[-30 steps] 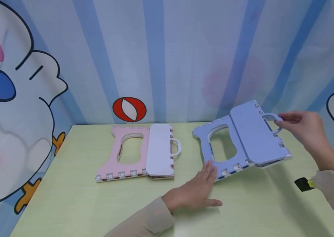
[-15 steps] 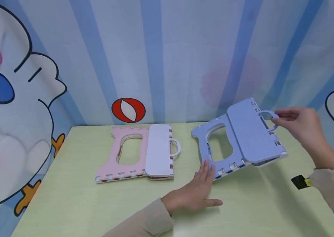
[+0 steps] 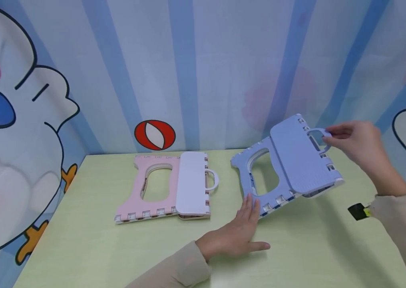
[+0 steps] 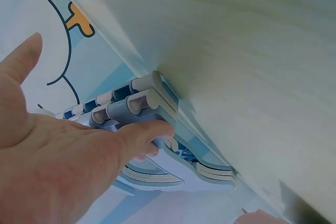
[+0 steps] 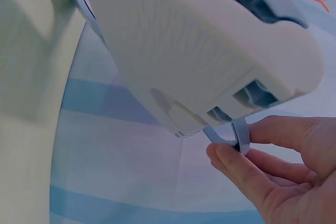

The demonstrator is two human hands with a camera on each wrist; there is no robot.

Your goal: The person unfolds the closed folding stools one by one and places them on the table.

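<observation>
A blue folding step stool [image 3: 282, 160], folded flat, leans up off the table with its handle end raised to the right. My right hand [image 3: 355, 140] pinches its loop handle [image 5: 240, 135] between thumb and fingers. At the stool's lower front corner, the straight fingers of my left hand [image 3: 233, 232] touch the leg edge, thumb stretched out to the side. The left wrist view shows those fingers against the hinged edge [image 4: 131, 100]. A pink folding step stool [image 3: 156, 188] with a white top lies folded flat on the table to the left, its handle pointing right.
The pale green table [image 3: 80, 240] ends at a striped blue curtain [image 3: 217, 80] with cartoon figures, right behind both stools. A small black tag [image 3: 357, 211] hangs at the right sleeve.
My right hand has lifted the handle end of the blue stool higher and drawn it slightly left. The left hand has stayed at the lower corner. The pink stool has not moved.
</observation>
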